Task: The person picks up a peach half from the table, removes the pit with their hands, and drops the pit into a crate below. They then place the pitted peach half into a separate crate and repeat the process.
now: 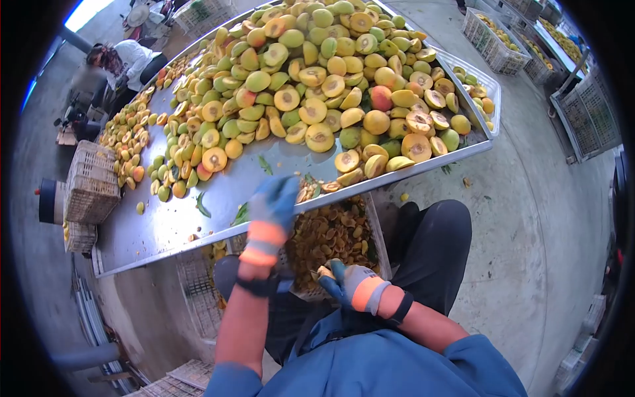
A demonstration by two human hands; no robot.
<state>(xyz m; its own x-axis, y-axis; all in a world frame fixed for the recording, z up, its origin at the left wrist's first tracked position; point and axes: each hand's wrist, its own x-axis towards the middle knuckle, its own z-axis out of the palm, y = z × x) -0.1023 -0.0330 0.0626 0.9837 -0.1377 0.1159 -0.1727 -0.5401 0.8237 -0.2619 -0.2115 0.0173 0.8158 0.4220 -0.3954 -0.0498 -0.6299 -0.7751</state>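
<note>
A wide metal table carries a large heap of halved and whole yellow-green fruit. Above its near edge is my left hand, in a blue and grey glove with an orange cuff; motion blurs its fingers, and what they hold, if anything, cannot be made out. My right hand, gloved the same way, is closed on a small yellowish piece of fruit over my lap. Just beyond it, below the table edge, a crate holds many brown-yellow fruit pieces. Small pale pits lie near the table edge.
Stacked plastic crates stand at the table's left end. A person in a light top bends at the upper left. More fruit crates are at the upper right. My knees are beneath the table's near edge.
</note>
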